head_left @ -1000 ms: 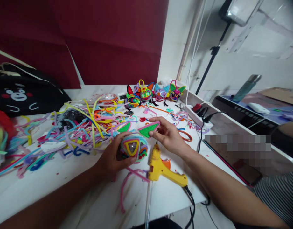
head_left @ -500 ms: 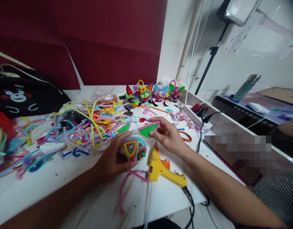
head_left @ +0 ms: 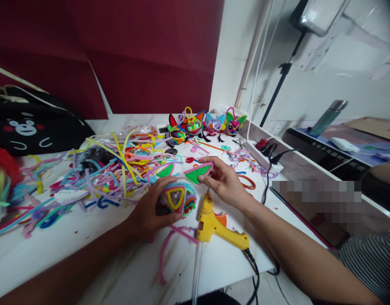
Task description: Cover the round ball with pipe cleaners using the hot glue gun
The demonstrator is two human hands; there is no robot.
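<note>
The head camera looks forward and down from the near side of the table (head_left: 134, 271), facing the maroon sheet (head_left: 150, 55) beyond. It sits close: the left hand (head_left: 154, 207) and right hand (head_left: 225, 183) show near mid-view, forearms (head_left: 296, 250) entering from below.

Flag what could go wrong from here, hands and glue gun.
1. The right hand, pinching the green piece, is close to the nozzle of the yellow glue gun; if it's hot (can't tell), a dip might burn.
2. The gun's black cord runs over the table's near edge, so a snag could drag the gun.
3. The left hand grips a round ball, which might roll if released.
</note>
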